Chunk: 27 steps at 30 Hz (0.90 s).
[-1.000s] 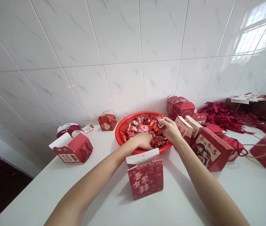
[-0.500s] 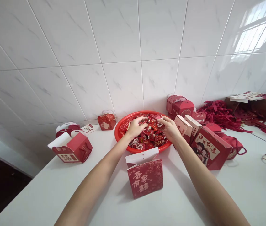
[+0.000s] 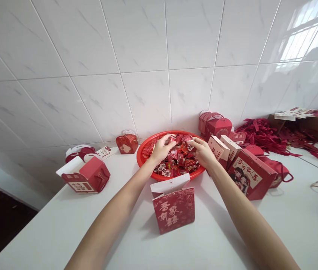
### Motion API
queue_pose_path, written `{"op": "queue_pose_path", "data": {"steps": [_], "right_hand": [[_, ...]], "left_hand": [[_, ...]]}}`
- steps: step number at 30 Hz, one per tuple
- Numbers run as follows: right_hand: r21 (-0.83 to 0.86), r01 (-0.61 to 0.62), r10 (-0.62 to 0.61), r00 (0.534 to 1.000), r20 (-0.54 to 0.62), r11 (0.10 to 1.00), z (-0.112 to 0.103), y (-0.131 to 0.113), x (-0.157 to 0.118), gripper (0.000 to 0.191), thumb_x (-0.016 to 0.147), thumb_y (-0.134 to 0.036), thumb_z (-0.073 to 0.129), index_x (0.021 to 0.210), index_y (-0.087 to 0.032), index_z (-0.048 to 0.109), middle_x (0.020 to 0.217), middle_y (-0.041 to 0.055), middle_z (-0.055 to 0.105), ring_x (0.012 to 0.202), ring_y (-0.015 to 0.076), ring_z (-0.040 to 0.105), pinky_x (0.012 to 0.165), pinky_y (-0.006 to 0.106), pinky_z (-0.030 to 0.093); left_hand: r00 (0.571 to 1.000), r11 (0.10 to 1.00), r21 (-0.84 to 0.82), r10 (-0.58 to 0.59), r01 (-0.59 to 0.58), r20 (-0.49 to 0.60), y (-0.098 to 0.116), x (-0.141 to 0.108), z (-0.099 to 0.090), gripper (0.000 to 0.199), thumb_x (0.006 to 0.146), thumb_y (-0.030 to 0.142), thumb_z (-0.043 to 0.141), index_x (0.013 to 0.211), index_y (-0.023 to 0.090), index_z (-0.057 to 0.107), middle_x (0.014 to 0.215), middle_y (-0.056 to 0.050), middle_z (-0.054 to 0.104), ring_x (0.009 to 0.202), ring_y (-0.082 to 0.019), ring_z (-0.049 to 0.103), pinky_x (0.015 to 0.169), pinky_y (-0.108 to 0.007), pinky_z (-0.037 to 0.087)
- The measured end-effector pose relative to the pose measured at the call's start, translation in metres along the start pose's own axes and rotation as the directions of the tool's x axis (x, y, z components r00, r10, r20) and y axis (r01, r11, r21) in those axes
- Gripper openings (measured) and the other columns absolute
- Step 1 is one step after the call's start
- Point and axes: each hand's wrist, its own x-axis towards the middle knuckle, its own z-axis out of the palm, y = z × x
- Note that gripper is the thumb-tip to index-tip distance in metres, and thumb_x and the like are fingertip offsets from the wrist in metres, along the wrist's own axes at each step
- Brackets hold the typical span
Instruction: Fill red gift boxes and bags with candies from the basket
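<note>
The right hand (image 3: pixel 204 153) grips a small red foil-wrapped sweet (image 3: pixel 187 139) between thumb and fingertips, a pinch that probably suits so light a packet; the left hand (image 3: pixel 161 150) curls its fingers over red wrappers opposite, but whether it has one gripped I cannot tell; both hands are over the round red plastic basket (image 3: pixel 140 156), heaped with other wrapped sweets (image 3: pixel 179 161), its wide, low shape seemingly keeping them within easy reach.

Just in front, on the white tabletop (image 3: pixel 204 243), a dark-red cardboard box with pale lettering (image 3: pixel 174 210) stands upright between the forearms, top flap raised; its central place presumably keeps its mouth close to both hands; at left sits an open red-and-white carton (image 3: pixel 87 176); at right, a red box picturing a couple (image 3: pixel 257 178) leans back towards the cream-edged boxes (image 3: pixel 222 148), perhaps for support; beyond lies a tangle of crimson ribbons (image 3: pixel 263 137).
</note>
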Motion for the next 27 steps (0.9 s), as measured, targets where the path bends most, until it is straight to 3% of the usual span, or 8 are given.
{"op": "queue_pose_path", "data": {"steps": [3,7,14,16,18,21,24,27], "right_hand": [[0.006,-0.001,0.001,1.0,0.011,1.0,0.0002,-0.0002,-0.0002,0.029,0.052,-0.036,0.088,0.065,-0.024,0.065,0.073,-0.0039,0.066,0.066,0.0137,0.059,0.062,0.027,0.049],[0.001,-0.033,0.033,0.998,0.061,0.999,0.0014,-0.0016,-0.0019,0.028,0.053,-0.036,0.089,0.065,-0.023,0.067,0.072,-0.0026,0.067,0.068,0.015,0.061,0.064,0.029,0.052],[0.002,-0.137,0.134,0.974,0.184,0.991,0.0024,-0.0048,-0.0041,0.032,0.053,-0.037,0.093,0.068,-0.021,0.07,0.08,-0.0011,0.068,0.076,0.0187,0.068,0.077,0.036,0.059],[-0.003,-0.155,0.152,0.967,0.207,0.988,0.0024,-0.0053,-0.0044,0.032,0.053,-0.037,0.093,0.068,-0.021,0.07,0.077,-0.0019,0.067,0.074,0.0173,0.068,0.076,0.034,0.06],[-0.011,-0.145,0.143,0.966,0.214,0.989,0.0024,-0.0053,-0.0045,0.031,0.053,-0.035,0.093,0.07,-0.02,0.071,0.079,-0.0014,0.068,0.075,0.0164,0.067,0.071,0.031,0.059],[-0.016,-0.121,0.122,0.973,0.198,0.993,0.002,-0.0043,-0.0039,0.03,0.055,-0.035,0.092,0.072,-0.02,0.073,0.082,-0.0007,0.069,0.076,0.016,0.065,0.067,0.029,0.059],[-0.018,-0.118,0.119,0.978,0.173,0.993,0.0007,-0.0023,-0.0021,0.03,0.054,-0.035,0.092,0.071,-0.02,0.073,0.079,-0.0011,0.068,0.072,0.0155,0.064,0.066,0.031,0.059],[-0.017,-0.109,0.11,0.982,0.154,0.994,-0.0004,-0.0005,-0.0005,0.03,0.053,-0.034,0.092,0.071,-0.02,0.072,0.078,-0.0013,0.068,0.07,0.0145,0.063,0.063,0.029,0.059]], "left_hand": [[0.999,0.999,-0.013,-0.032,0.032,-0.001,-0.0021,0.0002,-0.0002,0.018,0.089,0.034,0.059,0.098,0.018,0.058,0.09,-0.002,0.07,0.075,-0.018,0.071,0.074,-0.029,0.056],[0.999,0.995,0.089,-0.045,0.047,-0.018,-0.0044,0.0008,-0.0013,0.017,0.092,0.036,0.057,0.096,0.02,0.056,0.075,0.001,0.064,0.061,-0.015,0.066,0.061,-0.025,0.051],[0.999,0.992,0.13,-0.005,0.01,-0.043,-0.0034,0.0,-0.0021,0.026,0.089,0.042,0.06,0.098,0.018,0.063,0.078,0.0,0.066,0.065,-0.015,0.061,0.057,-0.024,0.048],[0.999,0.988,0.151,-0.012,0.017,-0.034,-0.0024,-0.0005,-0.0013,0.031,0.09,0.046,0.058,0.095,0.017,0.065,0.08,-0.002,0.068,0.071,-0.018,0.064,0.064,-0.026,0.051],[0.999,0.983,0.18,-0.022,0.03,-0.049,-0.0012,-0.001,0.0001,0.032,0.093,0.046,0.054,0.093,0.017,0.069,0.09,-0.005,0.073,0.091,-0.023,0.068,0.08,-0.03,0.054],[0.991,0.972,0.194,-0.12,0.131,-0.068,0.0009,-0.0019,0.0023,0.035,0.097,0.042,0.048,0.097,0.02,0.075,0.108,-0.007,0.076,0.123,-0.028,0.061,0.102,-0.037,0.048],[0.977,0.962,0.175,-0.215,0.212,-0.003,0.0028,-0.0027,0.0035,0.039,0.099,0.043,0.044,0.103,0.021,0.077,0.115,-0.006,0.076,0.129,-0.029,0.058,0.11,-0.04,0.044],[0.972,0.949,0.22,-0.235,0.226,0.015,0.0024,-0.0023,0.0033,0.042,0.1,0.043,0.042,0.11,0.02,0.076,0.123,-0.005,0.073,0.131,-0.028,0.056,0.113,-0.04,0.042]]}}
